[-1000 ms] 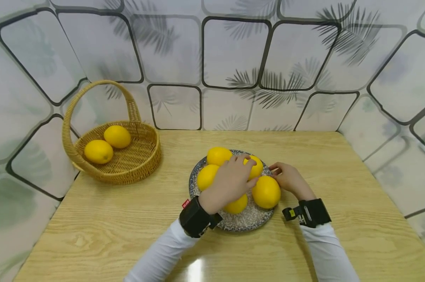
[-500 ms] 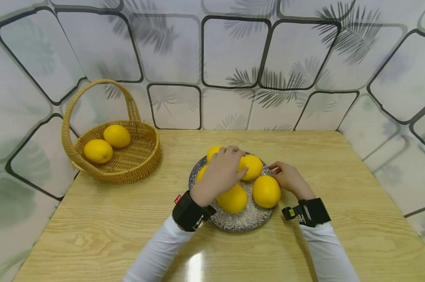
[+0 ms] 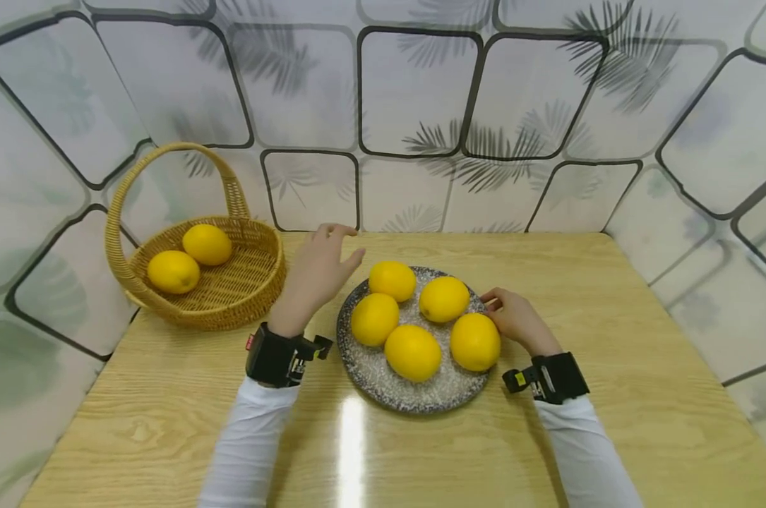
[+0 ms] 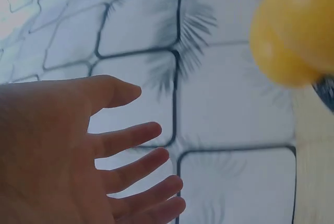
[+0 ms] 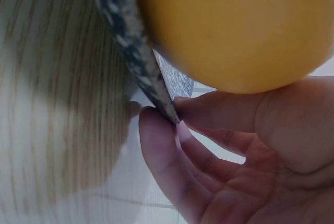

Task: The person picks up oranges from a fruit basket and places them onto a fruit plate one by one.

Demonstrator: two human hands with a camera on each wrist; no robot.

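Note:
Several yellow lemons (image 3: 413, 353) lie on a round speckled grey plate (image 3: 383, 391) with a dark rim. At the plate's right edge, my right hand (image 3: 517, 321) pinches the rim between thumb and fingers; the right wrist view shows the rim (image 5: 151, 83) in that pinch, with a lemon (image 5: 240, 25) just above the thumb. My left hand (image 3: 315, 275) is in the air between the basket and the plate, holding nothing. In the left wrist view its fingers (image 4: 135, 174) are spread and relaxed.
A wicker basket (image 3: 255, 307) with a tall arched handle stands at the back left, two lemons (image 3: 174, 272) in its left part. Patterned walls (image 3: 421, 92) border the wooden table (image 3: 166, 423) behind and at the sides.
My left hand has moved off the lemons and away to the left, toward the basket, uncovering the fruit on the plate. My right hand has stayed on the rim.

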